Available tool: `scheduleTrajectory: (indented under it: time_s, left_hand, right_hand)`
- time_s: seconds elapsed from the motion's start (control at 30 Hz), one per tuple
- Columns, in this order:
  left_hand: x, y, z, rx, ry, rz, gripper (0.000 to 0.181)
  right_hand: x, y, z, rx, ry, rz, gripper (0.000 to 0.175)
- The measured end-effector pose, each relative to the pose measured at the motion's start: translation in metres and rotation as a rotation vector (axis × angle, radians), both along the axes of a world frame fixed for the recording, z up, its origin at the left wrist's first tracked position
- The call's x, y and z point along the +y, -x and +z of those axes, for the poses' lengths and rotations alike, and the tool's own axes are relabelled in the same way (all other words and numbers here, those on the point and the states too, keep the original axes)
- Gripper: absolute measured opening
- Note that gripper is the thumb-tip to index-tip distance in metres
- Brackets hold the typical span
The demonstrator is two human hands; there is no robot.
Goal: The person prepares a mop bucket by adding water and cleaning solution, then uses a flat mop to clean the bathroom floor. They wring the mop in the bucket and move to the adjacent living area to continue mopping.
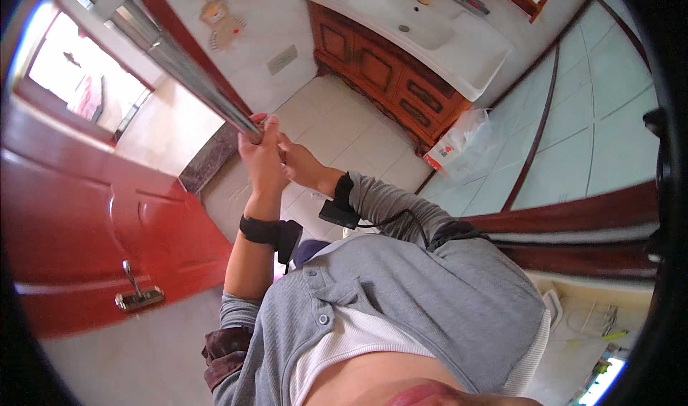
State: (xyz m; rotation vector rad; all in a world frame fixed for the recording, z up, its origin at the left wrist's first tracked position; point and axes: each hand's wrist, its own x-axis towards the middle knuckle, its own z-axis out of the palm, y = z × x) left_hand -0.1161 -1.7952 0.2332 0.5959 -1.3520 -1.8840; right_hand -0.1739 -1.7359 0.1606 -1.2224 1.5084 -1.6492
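Observation:
A silvery metal pole slants from the upper left toward the middle, with a wider metal section at its far end. My left hand wraps around its near part. Just beyond and to the right, in line with the pole, my right hand is curled closed against my left. A small dark bit shows between the hands; the pole's near end is mostly hidden by my fingers. Both wrists wear black straps with small black boxes, and a cable runs along my right sleeve.
A red door with a metal handle stands at left. Ahead are a white washbasin on a carved wooden cabinet, and plastic bags on the floor. A plush toy hangs on the wall. Dark-framed glazed panels stand at right.

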Motion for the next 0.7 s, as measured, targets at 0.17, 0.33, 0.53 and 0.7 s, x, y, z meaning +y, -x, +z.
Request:
scheduleTrajectory:
  time_s: [0.17, 0.33, 0.53, 0.7]
  left_hand:
    - [-0.067, 0.095, -0.005, 0.006, 0.077, 0.041, 0.016]
    - [-0.135, 0.191, -0.04, 0.072, 0.023, -0.038, 0.018]
    - [-0.205, 0.289, -0.055, 0.052, -0.054, -0.115, 0.018]
    - [-0.23, 0.349, -0.059, -0.015, -0.011, -0.127, 0.02]
  right_hand:
    - [-0.016, 0.111, -0.029, 0.242, -0.096, -0.204, 0.088]
    - [0.044, 0.245, -0.091, -0.209, -0.242, -0.523, 0.074]
    - [0.136, 0.316, -0.093, 0.123, -0.524, -1.175, 0.057]
    - [0.148, 0.387, -0.075, 0.196, -0.46, -1.337, 0.064]
